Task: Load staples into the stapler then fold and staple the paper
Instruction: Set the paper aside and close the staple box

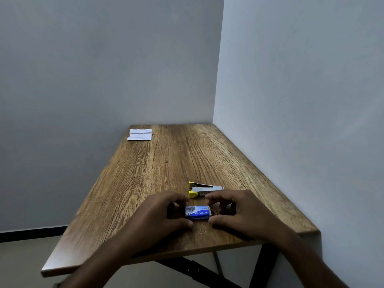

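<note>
Grey walls meet in a corner behind a wooden table, which runs from the near edge to that far corner, black metal legs showing under its near side. Left hand and right hand both rest on the near part of the table, facing each other with a small blue staple box lying flat between them. Left hand: fingers curled, thumb tip at the box's near left corner, index tip by its far left end; looks like it touches the box, but whether it is really pinching it, cannot tell. Right hand: thumb on the table just beside the box's near right corner, fingers bent over the box's right end, partly hiding it; a firm hold cannot be told either. Box looks closed. Stapler, yellow and silver, lies just beyond the box and the fingertips, its yellow end to the left, metal end pointing right; neither hand is on it. Folded white paper lies at the far left corner of the table, well apart from everything else.
</note>
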Demonstrator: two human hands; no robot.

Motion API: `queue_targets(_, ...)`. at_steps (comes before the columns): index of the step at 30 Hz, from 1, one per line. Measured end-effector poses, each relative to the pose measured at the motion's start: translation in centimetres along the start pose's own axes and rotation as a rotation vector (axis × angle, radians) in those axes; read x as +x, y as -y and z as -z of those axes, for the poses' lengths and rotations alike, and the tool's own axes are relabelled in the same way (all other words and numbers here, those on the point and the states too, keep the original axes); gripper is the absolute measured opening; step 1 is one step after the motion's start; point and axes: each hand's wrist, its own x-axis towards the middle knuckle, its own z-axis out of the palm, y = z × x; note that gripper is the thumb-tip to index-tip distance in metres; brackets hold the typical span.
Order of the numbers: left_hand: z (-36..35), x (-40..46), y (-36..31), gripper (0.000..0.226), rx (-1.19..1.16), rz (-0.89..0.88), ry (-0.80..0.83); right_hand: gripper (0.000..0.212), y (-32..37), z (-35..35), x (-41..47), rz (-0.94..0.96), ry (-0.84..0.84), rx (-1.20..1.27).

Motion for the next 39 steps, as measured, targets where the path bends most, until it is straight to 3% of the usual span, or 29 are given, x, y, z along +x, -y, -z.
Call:
queue_targets(4, 0.0, 1.3, -0.7, 0.03, 0.065, -0.073, -0.018, 0.033, 0.2, -0.1, 0.5, 0.049, -0.013, 0.002)
queue_targets(10, 0.7, 5.1, -2.0, 0.03, 0.093, -0.098, -0.111, 0.025, -0.3, 2.2, 3.1, 0.049, -0.138, -0.008)
queue_targets(18, -1.2, 7.8, -0.8, 0.031, 0.148, -0.023, -0.099, 0.022, -3.5, 1.4, 4.5, -0.052, -0.145, 0.041)
queue_targets(29, -1.6, 7.4, 0.2, 0.028, 0.063, -0.046, -0.096, 0.022, -3.9, 1.1, 4.1, -0.016, -0.114, 0.094)
queue_targets(39, -1.4, 7.4, 1.1, 0.036, 0.059, -0.117, -0.026, 0.036, -4.0, 1.2, 4.0, -0.018, -0.097, 0.034)
